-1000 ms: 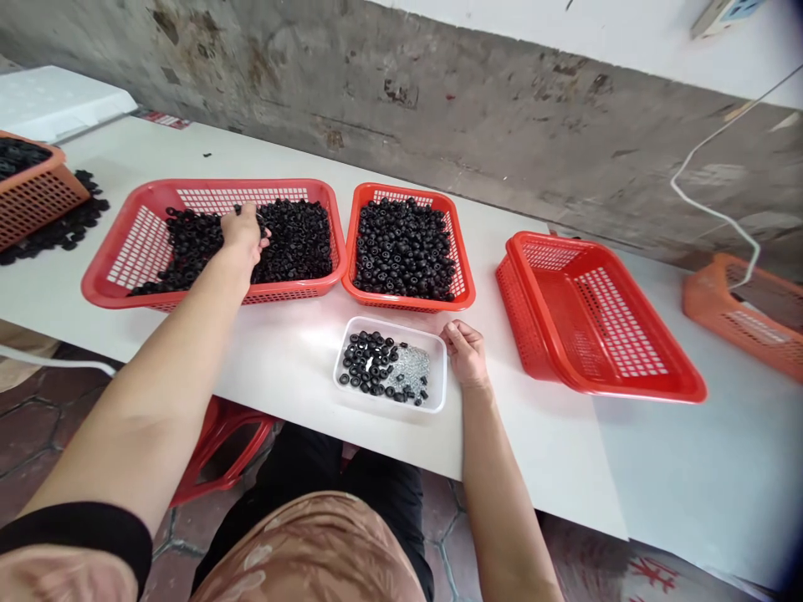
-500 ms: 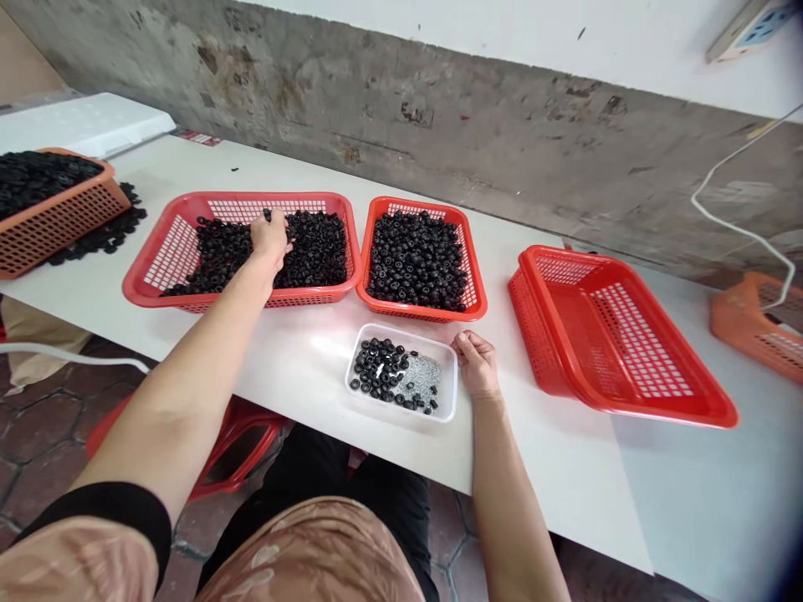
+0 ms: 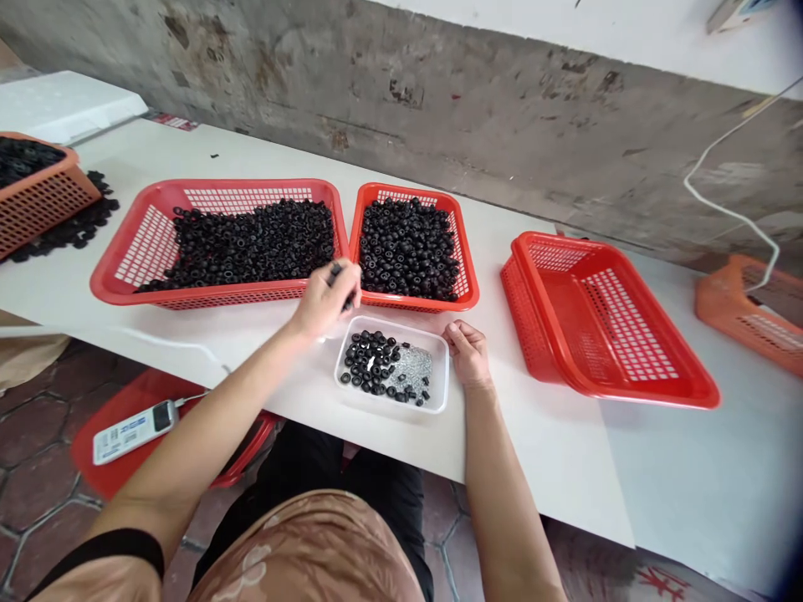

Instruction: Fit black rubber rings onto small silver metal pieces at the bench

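Observation:
My left hand (image 3: 329,294) is closed around some small black ring-shaped parts (image 3: 335,272), above the gap between the front edges of two red baskets and the clear plastic box. My right hand (image 3: 469,353) is closed in a pinch at the box's right back corner; what lies between its fingertips is hidden. The clear plastic box (image 3: 442,378) holds black rings (image 3: 370,355) on its left and tiny clear pieces (image 3: 414,368) on its right. Behind it, one red basket (image 3: 122,288) and a smaller red basket (image 3: 467,272) contain many black parts.
Stacked red baskets (image 3: 627,380) stand to the right, with an orange basket (image 3: 708,297) beyond. A full orange basket (image 3: 53,205) sits far left beside loose black pieces (image 3: 75,221). Below the table edge, a white device with a cable (image 3: 135,431) lies on a red stool (image 3: 94,472).
My left hand has left the large red basket and moved right and toward me, near the plastic box, with black parts in it. My right hand stays at the box corner. The view has shifted slightly.

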Demonstrator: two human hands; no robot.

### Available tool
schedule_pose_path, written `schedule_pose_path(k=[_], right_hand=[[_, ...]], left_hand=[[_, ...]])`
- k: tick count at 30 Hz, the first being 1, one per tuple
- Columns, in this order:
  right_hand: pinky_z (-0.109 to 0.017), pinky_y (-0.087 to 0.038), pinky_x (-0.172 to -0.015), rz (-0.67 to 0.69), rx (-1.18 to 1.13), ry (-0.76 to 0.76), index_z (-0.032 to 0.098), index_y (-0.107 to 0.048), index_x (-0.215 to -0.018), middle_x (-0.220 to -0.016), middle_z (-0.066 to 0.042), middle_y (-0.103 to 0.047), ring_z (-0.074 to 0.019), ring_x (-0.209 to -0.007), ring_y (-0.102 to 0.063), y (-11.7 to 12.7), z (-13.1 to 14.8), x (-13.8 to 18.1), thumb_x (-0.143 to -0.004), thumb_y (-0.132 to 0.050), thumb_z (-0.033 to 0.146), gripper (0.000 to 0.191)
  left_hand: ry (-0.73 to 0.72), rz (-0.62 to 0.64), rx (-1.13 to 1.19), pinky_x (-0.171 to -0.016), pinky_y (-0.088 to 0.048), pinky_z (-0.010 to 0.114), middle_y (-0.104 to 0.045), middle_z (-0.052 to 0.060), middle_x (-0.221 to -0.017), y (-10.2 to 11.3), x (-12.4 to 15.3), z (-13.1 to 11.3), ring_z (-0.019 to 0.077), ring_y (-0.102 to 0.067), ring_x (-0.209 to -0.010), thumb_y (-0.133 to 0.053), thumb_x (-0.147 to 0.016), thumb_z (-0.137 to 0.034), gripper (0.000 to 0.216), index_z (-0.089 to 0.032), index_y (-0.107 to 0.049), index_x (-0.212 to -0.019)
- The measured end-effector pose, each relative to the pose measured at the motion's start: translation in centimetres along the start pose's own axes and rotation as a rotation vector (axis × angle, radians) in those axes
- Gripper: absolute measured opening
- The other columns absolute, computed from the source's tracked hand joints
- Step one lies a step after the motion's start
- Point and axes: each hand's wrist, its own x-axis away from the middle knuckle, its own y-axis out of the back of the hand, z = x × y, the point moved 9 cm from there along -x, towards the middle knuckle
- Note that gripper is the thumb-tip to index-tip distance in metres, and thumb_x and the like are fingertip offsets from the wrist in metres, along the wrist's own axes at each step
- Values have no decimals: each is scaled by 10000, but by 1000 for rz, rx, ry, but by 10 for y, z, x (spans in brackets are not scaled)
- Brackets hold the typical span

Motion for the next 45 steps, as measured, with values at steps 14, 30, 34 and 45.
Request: schedule_pose_path(k=[14,30,34,45], right_hand=[[-266,-199,-471,10,-21,-14,212,-491,-604,-554,50,-369,-90,-486,-250,-4,3,0,-773,-742,639,523],[-245,-189,-480,12,-4,-21,204,-489,-620,-547,66,-339,-86,-502,-233,-5,5,1,-788,-722,620,505],[-244,-198,-481,14,4,-18,204,-481,-614,-551,70,-327,-85,-498,-234,-5,5,1,-792,-713,616,505],[-243,-219,-495,22,34,4,203,-490,-615,-538,70,-337,-88,-500,-252,-5,6,-1,-813,-685,614,495]], left_hand=[[-307,341,-945,-539,-353,331,-719,73,-787,-76,53,19,251,-668,-690,-472,-976,-380,197,-257,-592,-880],[-332,359,-1048,-729,-496,341,-671,79,-979,-78,59,27,271,-620,-1000,-687,-888,-192,97,-183,-604,-938],[-347,293,-931,-778,-501,337,-675,52,-960,-72,58,26,242,-628,-962,-689,-883,-161,108,-191,-612,-952],[-634,223,-673,-818,-506,338,-721,57,-897,-68,71,-3,201,-655,-853,-489,-999,-167,149,-184,-632,-962]])
